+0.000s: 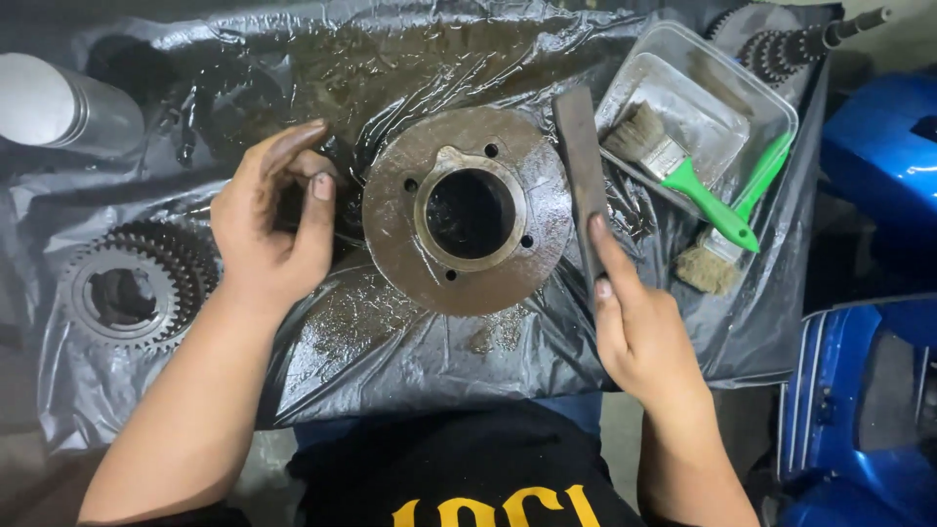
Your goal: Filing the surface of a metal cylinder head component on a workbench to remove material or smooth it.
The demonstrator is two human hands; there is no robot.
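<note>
Right hand (639,337) grips the flat grey metal scraper (581,176) at three o'clock of the oily round flanged disc (467,210); left hand (268,229) hovers at nine o'clock, fingers loosely curled, empty. Greasy fingers could slip.

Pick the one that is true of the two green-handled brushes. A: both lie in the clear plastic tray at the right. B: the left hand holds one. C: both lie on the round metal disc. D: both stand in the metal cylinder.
A: both green-handled brushes lie in the clear plastic tray, right of the disc.
</note>
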